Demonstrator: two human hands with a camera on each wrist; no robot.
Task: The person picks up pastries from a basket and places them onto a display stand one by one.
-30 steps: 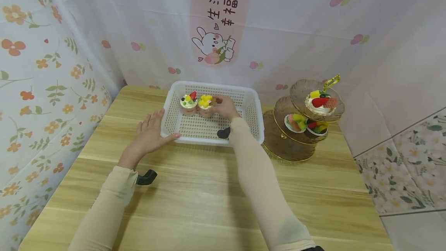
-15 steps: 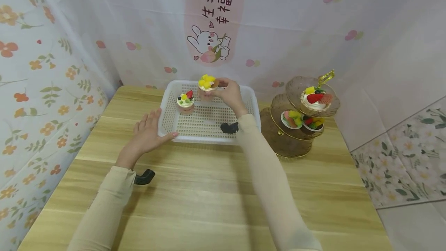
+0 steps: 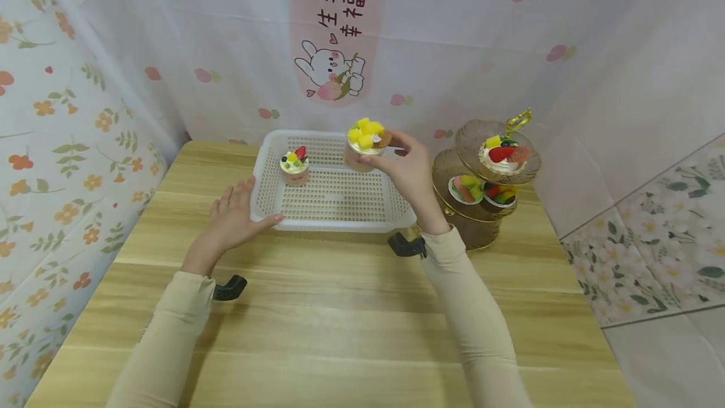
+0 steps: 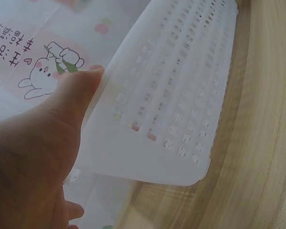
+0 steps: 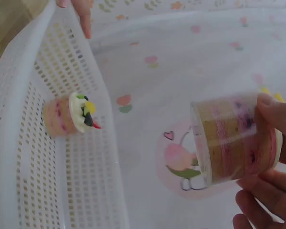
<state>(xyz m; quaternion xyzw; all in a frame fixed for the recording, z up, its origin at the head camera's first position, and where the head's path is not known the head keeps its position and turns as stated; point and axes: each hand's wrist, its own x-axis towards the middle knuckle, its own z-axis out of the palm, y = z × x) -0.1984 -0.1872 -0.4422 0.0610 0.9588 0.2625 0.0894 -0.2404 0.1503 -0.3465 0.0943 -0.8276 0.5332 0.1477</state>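
My right hand point(image 3: 410, 169) holds a clear cup of layered cake point(image 3: 355, 160), topped with cream, yellow fruit cubes and a biscuit, above the basket's right half. In the right wrist view, thumb and fingers grip this cake cup point(image 5: 229, 138) round its side. A second cake cup point(image 3: 294, 176), with strawberry and berries on top, stands at the left inside the white plastic basket point(image 3: 323, 226). Resting at the basket's left end is my left hand point(image 3: 229, 216), fingers extended. Its thumb lies over the basket rim in the left wrist view; most of its fingers are hidden there.
To the right of the basket stands a tiered smoky stand point(image 3: 470, 137) with a gold handle. A cream fruit tart point(image 3: 501, 159) sits on its top tier, two smaller fruit tarts point(image 3: 467, 189) on the middle one. A printed curtain point(image 3: 238, 30) hangs behind the table.
The right hand has lifted the yellow-fruit cake cup from beside the other cup and carried it to the right. The left hand has stayed at the basket's left end.
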